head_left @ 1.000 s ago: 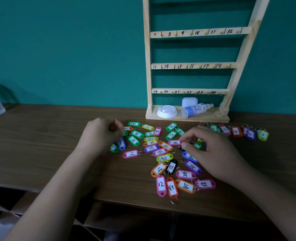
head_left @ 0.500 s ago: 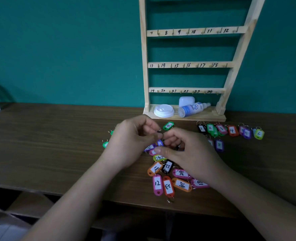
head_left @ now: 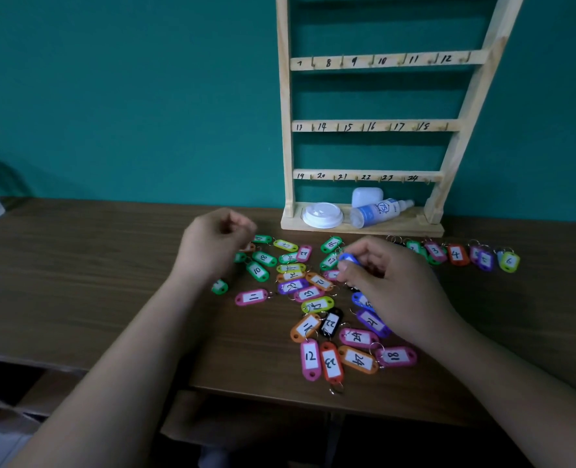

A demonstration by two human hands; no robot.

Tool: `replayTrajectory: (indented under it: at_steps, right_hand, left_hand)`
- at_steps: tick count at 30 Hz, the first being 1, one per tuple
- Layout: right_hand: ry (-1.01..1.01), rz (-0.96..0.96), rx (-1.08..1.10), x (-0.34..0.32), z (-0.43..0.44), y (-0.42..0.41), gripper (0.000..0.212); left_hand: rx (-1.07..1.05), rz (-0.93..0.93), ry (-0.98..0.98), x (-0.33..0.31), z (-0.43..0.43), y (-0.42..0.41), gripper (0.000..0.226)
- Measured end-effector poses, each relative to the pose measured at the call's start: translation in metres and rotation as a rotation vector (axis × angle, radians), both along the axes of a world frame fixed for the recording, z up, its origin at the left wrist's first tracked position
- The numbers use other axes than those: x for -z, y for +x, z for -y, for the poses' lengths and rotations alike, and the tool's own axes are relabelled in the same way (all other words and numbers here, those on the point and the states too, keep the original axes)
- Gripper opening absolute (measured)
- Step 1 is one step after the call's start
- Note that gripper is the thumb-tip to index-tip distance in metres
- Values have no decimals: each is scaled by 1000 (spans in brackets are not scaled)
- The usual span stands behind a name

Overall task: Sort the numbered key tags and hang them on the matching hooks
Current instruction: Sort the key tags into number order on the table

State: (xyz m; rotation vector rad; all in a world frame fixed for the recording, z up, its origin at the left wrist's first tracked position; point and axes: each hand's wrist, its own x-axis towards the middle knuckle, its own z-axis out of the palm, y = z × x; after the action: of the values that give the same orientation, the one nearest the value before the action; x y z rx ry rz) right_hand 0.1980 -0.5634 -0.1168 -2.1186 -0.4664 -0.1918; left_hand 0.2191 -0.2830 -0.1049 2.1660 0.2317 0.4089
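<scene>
The right hand [head_left: 386, 282] has its fingers curled round a blue tag [head_left: 348, 258], pinched at the fingertips just above the pile with no label showing. The likely aim is to turn it over and read its number. The left hand [head_left: 215, 246] hovers on the far side of the pile, fingers curled in toward the thumb. Whether they pinch something small or nothing at all cannot be told from this angle.

Between and below the two hands lies the pile of tags [head_left: 308, 293], many-coloured and overlapping, most with the number face up so any one can be spotted. On the outer side of the right hand a row of tags [head_left: 457, 255] lies side by side, with 3, 4 and 6 legible. This reads as a staging line for the low numbers.

Ahead of the right hand stands the wooden rack [head_left: 285, 130]. Its hooks [head_left: 371, 62] are marked 7 to 24 on three rails and all are bare, so hanging has not begun. On its base are a white lid [head_left: 322, 215], a spray bottle [head_left: 379, 211] on its side and a white case [head_left: 367, 196].

Everything rests on a dark wood-grain table [head_left: 77, 282] set against a teal wall [head_left: 128, 96], in dim light.
</scene>
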Motion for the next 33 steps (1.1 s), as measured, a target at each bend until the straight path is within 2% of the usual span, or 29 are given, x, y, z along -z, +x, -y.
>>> replayTrajectory:
  at_steps: [2,5,8,12,15,19,22,28,33]
  right_hand:
    - [9,6,9,0,4,2,4]
    - [16,9,21,-1,10,4,4]
    - [16,23,38,-1,16,7,5]
    - [34,4,66,-1,24,11,5]
    - [33,10,97,-2,32,14,6]
    - [-6,34,162,-2,46,16,5]
    - [-18,37,194,-3,58,17,8]
    - [-10,3,295,-5,90,23,12]
    - [16,-80,348,0,116,28,13]
  left_hand:
    - [-118,-22,145,11,-22,12,6]
    - [-210,-79,217,20,-38,23,16]
    - [-235,-183,281,26,-41,29,31]
    - [-229,-187,350,33,-45,35,32]
    - [-226,-204,331,33,-44,37,30]
    - [-228,-221,202,31,-40,35,25]
    - [-205,-140,75,24,-33,28,22]
    - [-106,76,85,-6,7,14,19]
    - [54,161,48,-18,49,5,21]
